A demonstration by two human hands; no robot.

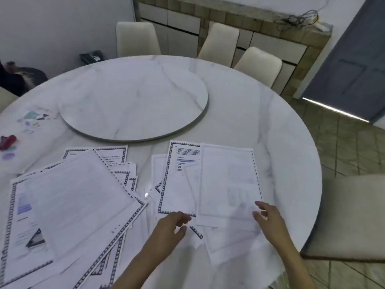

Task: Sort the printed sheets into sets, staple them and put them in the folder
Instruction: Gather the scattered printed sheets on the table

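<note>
Here, sheet (227,184) lies between left hand (174,225), right hand (268,216).

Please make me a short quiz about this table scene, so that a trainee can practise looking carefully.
1. True or false: the red stapler lies between the left hand and the right hand.
2. Where is the larger spread of printed sheets? A. on the person's left; B. on the turntable; C. on a seat.
3. How many chair backs show beyond the far edge of the table?
Key: 1. False: it lies near the table's left edge. 2. A. 3. Three.
</note>
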